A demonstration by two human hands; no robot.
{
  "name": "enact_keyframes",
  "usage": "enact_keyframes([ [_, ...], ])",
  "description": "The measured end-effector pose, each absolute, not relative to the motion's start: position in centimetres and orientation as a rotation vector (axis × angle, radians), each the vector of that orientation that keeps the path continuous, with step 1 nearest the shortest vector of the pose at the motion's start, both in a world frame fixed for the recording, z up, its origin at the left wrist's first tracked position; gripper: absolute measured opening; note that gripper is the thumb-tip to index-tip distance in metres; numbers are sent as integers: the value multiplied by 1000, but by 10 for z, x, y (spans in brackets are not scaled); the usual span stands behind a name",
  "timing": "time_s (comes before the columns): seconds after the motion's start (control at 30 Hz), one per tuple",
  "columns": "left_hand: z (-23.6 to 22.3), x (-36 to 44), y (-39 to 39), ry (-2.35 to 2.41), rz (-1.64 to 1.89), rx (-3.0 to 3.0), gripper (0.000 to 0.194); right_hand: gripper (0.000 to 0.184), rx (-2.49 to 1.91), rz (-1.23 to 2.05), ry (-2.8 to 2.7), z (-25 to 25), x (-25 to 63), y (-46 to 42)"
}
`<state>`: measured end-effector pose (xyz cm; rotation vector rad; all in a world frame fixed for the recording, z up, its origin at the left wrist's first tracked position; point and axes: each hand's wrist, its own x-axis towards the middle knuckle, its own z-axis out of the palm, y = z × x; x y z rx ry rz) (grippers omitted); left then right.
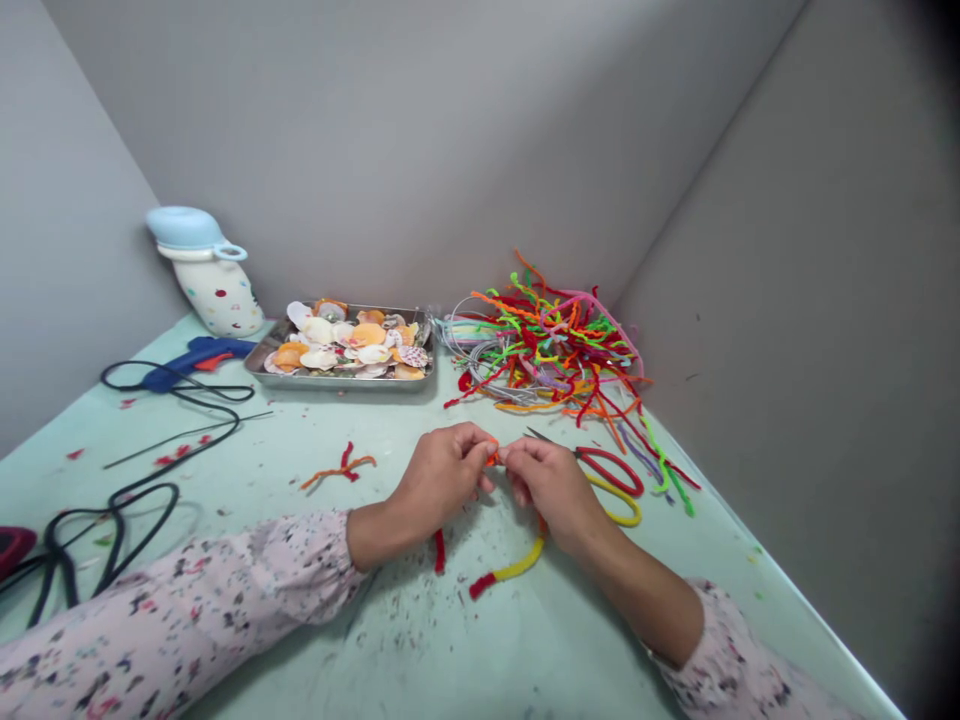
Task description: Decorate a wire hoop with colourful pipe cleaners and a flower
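Both hands meet above the middle of the table. My left hand (448, 468) is closed, its thumb and fingers pinching a short orange pipe cleaner (493, 458). The other end of that piece is pinched by my right hand (551, 490); most of it is hidden by fingers. Below my right hand a yellow pipe cleaner with a red tip (521, 568) shows; I cannot tell whether it joins the orange one. A red pipe cleaner end (439, 551) sticks out beneath my left hand. Scissors (613, 472) with red and yellow handles lie just beyond my right hand.
A metal tray (341, 383) of seashells stands at the back, beside a tangled pile of pipe cleaners (555, 345). Twisted orange and red pipe cleaners (343, 468) lie left of my hands. A blue glue gun (199, 358), black cord (120, 505) and white bottle (214, 285) occupy the left.
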<state>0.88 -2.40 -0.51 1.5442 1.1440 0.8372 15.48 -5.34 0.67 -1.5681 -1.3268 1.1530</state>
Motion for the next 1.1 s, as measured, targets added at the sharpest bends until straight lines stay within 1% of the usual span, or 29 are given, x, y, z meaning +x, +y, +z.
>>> enact_keyframes([
  [0.13, -4, 9, -23, 1119, 830, 1511, 24, 27, -1498, 1259, -1237, 2, 156, -51],
  [0.37, 13, 7, -21, 992, 779, 1396, 28, 25, -1517, 1198, -1275, -1, 167, -46],
  [0.5, 14, 8, -20, 959, 719, 1300, 23, 24, -1484, 1212, -1330, -3, 168, -46],
  [0.67, 15, 8, -18, 998, 730, 1141, 15, 25, -1443, 1195, -1355, -3, 167, -46],
  [0.8, 14, 5, -17, 913, 738, 1056, 18, 18, -1404, 1239, -1318, 0, 167, -46],
  [0.93, 11, 2, -16, 819, 732, 986, 18, 22, -1300, 1357, -1283, 3, 168, -46],
  [1.1, 12, 1, -14, 740, 692, 893, 10, 24, -1263, 1399, -1291, 4, 169, -48],
])
